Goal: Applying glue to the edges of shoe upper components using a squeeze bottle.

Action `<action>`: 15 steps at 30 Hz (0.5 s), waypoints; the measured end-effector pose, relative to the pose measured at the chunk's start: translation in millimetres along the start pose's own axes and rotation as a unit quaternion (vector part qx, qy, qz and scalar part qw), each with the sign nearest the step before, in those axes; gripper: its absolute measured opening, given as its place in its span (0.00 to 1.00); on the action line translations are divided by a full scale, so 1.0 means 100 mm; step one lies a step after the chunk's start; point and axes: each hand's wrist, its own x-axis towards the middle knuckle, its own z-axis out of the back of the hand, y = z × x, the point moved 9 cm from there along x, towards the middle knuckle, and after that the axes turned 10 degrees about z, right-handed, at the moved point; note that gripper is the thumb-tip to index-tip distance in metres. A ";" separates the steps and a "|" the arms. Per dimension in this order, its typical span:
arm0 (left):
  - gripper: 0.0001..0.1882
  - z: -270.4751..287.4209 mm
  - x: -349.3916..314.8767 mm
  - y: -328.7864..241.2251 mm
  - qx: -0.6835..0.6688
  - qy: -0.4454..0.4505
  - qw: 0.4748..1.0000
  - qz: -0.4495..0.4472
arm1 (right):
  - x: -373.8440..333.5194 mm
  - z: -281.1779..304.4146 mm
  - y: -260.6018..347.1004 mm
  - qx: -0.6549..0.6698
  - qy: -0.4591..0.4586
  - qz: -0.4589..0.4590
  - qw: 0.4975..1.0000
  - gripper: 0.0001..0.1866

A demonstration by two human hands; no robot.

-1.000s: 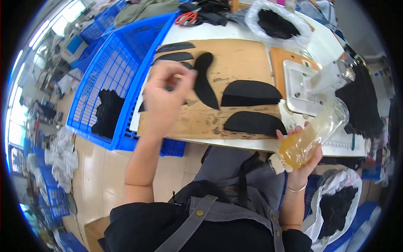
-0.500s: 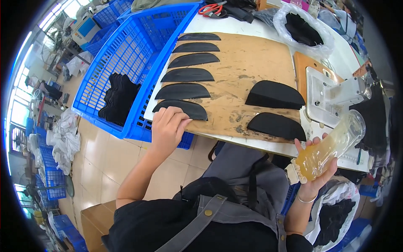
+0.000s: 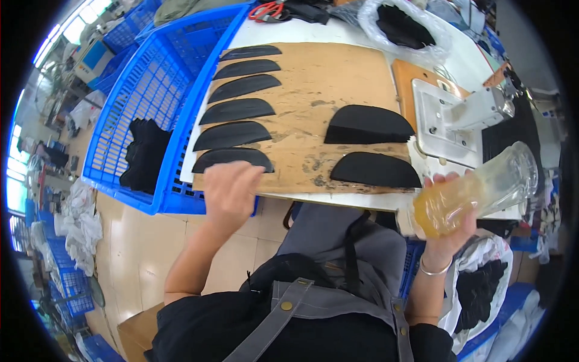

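Observation:
My right hand point(image 3: 455, 238) is wrapped round a clear bottle point(image 3: 446, 211) of yellow liquid. The bottle lies tilted, its pale capped end low on the left, near the table's front edge. My left hand point(image 3: 228, 196) is smeared by motion, fingers bent, at the front edge of the nearest black half-moon piece point(image 3: 235, 159) in the left column; whether it touches the piece cannot be seen. Several such pieces line the left of a stained brown board point(image 3: 338, 72). Two larger black half-moon pieces, one behind point(image 3: 369, 125) and one in front point(image 3: 375, 170), lie on its right side.
Left of the table stands a blue plastic crate point(image 3: 160, 78) with stacked black pieces point(image 3: 145, 155). A white metal machine point(image 3: 449, 127) is right of the board. Behind are red-handled scissors point(image 3: 266, 12) and a clear bag point(image 3: 443, 45) of black material.
The whole view has shifted, so the table sits farther left. The bottle has come slightly closer to the board and lies flatter. My left hand has blurred; the black pieces keep their places.

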 end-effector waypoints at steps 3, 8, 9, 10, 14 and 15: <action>0.15 -0.14 0.00 -0.34 -0.009 -0.006 0.997 -0.083 | 0.16 -0.19 0.07 -0.153 0.025 0.072 0.985 0.37; 0.21 -0.45 0.03 -0.76 -0.060 0.036 0.987 -0.146 | 0.32 -0.80 -0.04 -0.166 0.116 0.147 0.968 0.33; 0.21 -0.47 0.02 -0.76 -0.064 0.033 0.986 -0.149 | 0.32 -0.90 -0.09 -0.185 0.147 0.149 0.960 0.34; 0.20 -0.52 -0.01 -0.74 -0.068 0.040 0.985 -0.154 | 0.32 -0.95 -0.13 -0.189 0.145 0.150 0.960 0.34; 0.19 -0.58 -0.06 -0.71 -0.070 0.045 0.983 -0.162 | 0.29 -1.13 -0.39 -0.255 0.196 0.109 0.941 0.32; 0.19 -0.59 -0.07 -0.70 -0.074 0.045 0.983 -0.162 | 0.28 -1.15 -0.42 -0.263 0.207 0.120 0.935 0.32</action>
